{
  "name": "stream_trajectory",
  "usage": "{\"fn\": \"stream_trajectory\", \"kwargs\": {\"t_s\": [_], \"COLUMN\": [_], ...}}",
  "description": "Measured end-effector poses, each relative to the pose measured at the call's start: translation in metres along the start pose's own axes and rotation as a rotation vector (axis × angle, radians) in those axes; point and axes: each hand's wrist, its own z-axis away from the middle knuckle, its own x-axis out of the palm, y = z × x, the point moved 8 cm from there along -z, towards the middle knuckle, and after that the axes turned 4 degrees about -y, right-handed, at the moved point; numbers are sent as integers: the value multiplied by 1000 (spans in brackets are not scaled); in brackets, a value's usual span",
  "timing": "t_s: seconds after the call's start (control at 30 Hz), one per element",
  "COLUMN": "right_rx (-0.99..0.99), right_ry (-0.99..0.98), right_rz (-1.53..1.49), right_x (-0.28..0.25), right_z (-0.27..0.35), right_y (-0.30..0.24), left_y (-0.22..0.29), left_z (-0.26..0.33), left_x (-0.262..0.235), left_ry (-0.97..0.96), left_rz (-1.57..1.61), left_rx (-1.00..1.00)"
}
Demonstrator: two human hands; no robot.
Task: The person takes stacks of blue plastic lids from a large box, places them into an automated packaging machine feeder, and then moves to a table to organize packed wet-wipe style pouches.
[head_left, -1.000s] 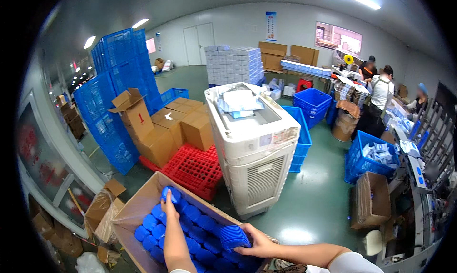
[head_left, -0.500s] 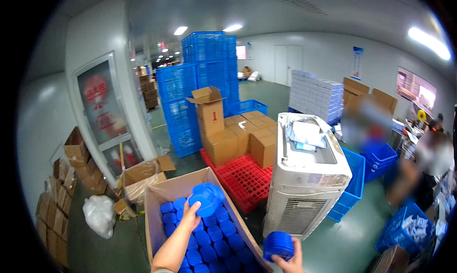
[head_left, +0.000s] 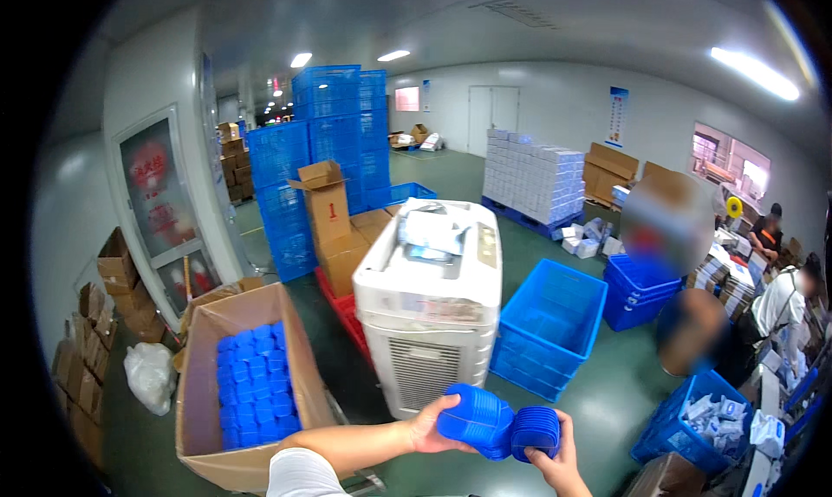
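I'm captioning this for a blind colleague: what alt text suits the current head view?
A person's left hand holds a stack of blue pieces close beside another stack in the right hand. At left, an open cardboard box contains rows of blue pieces; beyond the hands stand a white machine and an open blue crate.

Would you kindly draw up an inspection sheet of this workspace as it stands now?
Surface: green floor, glossy.
Job's things: left stack and right stack of thin blue pieces, in hand; more blue pieces in the open carton.
Clutter: white bag on the floor; packets lying on the white appliance.
Hands: left hand, fingers around the left stack; right hand, fingers around the right stack.
Cables: none made out with certainty.
Surroundings: stacked blue crates, white boxes on a pallet, people at right.
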Motion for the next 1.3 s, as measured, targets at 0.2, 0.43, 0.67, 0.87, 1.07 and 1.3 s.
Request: {"fn": "stream_trajectory", "kwargs": {"t_s": [0.2,0.43,0.67,0.87,1.07,1.3], "right_rx": [131,180,211,287,557,1075], "right_ry": [212,713,1295,1512,1439,1128], "right_rz": [113,-317,-16,376,1049,1245], "right_x": [-130,-326,-517,-624,-774,-929], "right_z": [25,67,172,245,250,249], "right_y": [27,90,34,-8,-35,31], "left_y": [-56,-96,-187,-287,-345,-381], "left_z": [-145,-324,-524,-620,-708,-807], "left_x": [18,38,147,245,298,340], "left_ry": [-45,-114,-409,-607,-685,-580], "left_rz": [0,-192,-279,-153,-174,-129], "left_rx": [-211,-316,-679,-916,-922,-944]}}
